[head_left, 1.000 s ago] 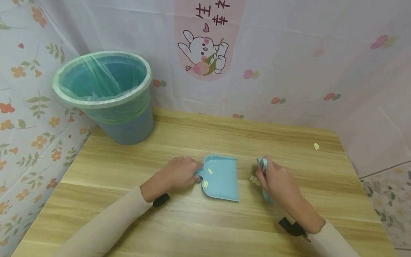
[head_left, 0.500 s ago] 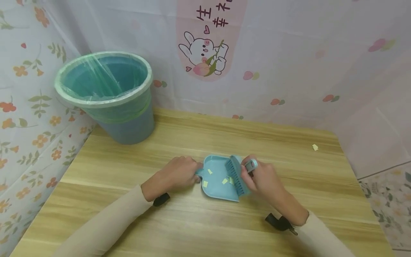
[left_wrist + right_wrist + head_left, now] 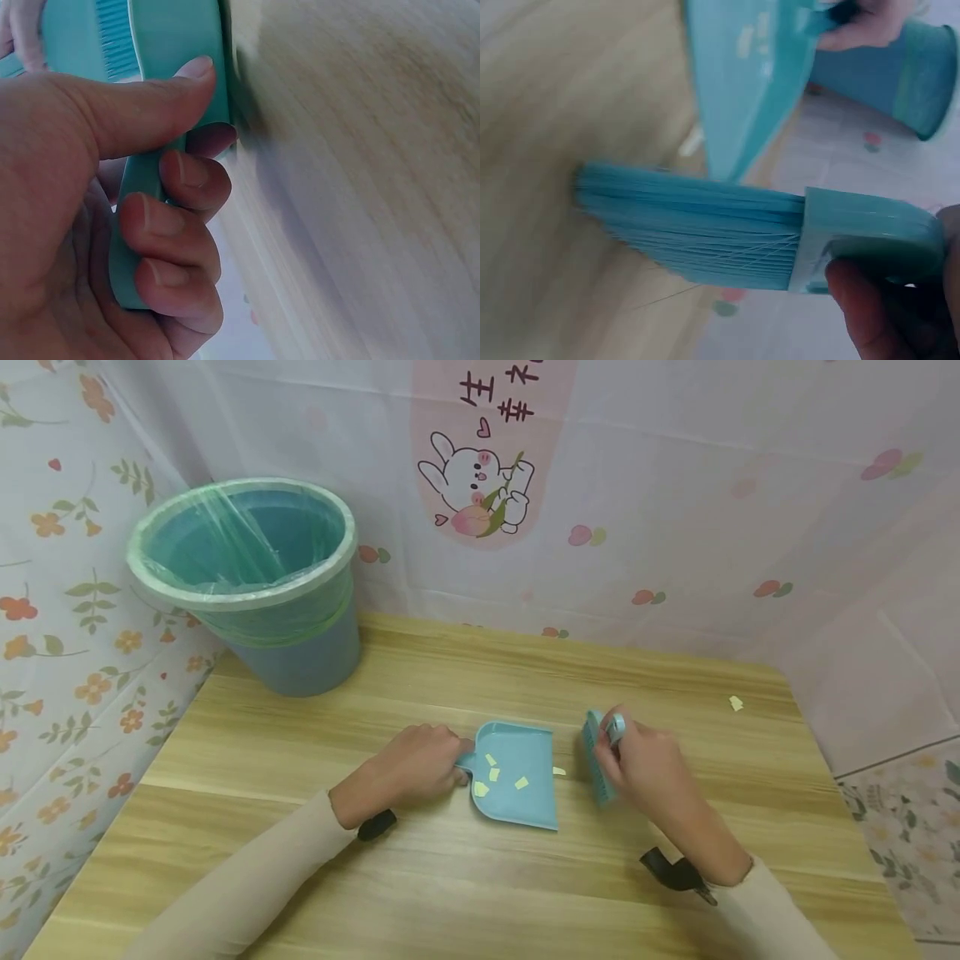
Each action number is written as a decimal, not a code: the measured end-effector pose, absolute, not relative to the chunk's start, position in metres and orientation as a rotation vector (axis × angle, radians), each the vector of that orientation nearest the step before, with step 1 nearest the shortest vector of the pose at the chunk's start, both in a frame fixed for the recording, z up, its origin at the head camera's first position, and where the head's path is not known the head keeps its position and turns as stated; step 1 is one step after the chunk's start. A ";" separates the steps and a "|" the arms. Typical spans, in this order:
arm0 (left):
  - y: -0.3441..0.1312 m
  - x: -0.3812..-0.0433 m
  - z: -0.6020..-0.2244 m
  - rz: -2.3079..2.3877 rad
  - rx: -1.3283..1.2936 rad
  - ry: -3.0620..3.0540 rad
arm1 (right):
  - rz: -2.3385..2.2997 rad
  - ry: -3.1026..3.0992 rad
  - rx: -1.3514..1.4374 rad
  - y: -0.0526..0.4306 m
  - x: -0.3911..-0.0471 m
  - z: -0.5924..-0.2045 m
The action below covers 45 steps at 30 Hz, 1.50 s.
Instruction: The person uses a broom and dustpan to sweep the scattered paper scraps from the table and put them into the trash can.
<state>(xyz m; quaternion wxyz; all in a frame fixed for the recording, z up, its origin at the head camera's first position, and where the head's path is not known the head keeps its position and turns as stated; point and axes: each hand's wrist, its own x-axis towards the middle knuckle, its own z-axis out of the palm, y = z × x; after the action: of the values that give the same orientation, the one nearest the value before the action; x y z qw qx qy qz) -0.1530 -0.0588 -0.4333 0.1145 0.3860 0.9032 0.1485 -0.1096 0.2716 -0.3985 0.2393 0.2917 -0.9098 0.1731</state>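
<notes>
A light blue dustpan [image 3: 525, 752] lies on the table with several yellow paper scraps [image 3: 522, 783] in it. My left hand [image 3: 420, 764] grips its handle; in the left wrist view the fingers curl round the handle [image 3: 129, 247] and the thumb lies along the pan's end. My right hand [image 3: 648, 768] holds a blue brush [image 3: 597, 768] by its handle, to the right of the pan's open edge and apart from it. One scrap [image 3: 559, 771] sits at that edge, between pan and brush. The right wrist view shows the long bristles [image 3: 690, 225] against the table.
A blue bin [image 3: 300, 652] with a clear green liner stands at the table's back left corner. Another yellow scrap [image 3: 737, 703] lies at the back right of the wooden table [image 3: 450, 893]. Printed curtains [image 3: 675, 510] hang behind and at the left.
My right hand swept the brush left over the pan's edge, then drew it back right. More scraps are now in the pan. The left hand and dustpan stayed in place.
</notes>
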 end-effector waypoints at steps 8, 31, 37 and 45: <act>-0.057 -0.154 -0.429 0.412 1.139 2.651 | 0.513 -2.532 0.805 0.263 -0.111 -0.410; -0.051 -0.156 -0.419 0.281 1.134 2.672 | 0.697 -2.429 0.839 0.229 -0.117 -0.416; -0.050 -0.156 -0.422 0.294 1.123 2.661 | 0.801 -2.412 0.706 0.240 -0.113 -0.408; -0.052 -0.154 -0.420 0.303 1.133 2.664 | 0.546 -2.495 0.708 0.263 -0.106 -0.399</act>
<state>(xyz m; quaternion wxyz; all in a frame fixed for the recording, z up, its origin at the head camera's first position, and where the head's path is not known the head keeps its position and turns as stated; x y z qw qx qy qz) -0.1536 -0.0515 -0.4199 0.1153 0.3867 0.9091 0.1033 -0.1061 0.2631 -0.3991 0.2433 0.2591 -0.9131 0.1998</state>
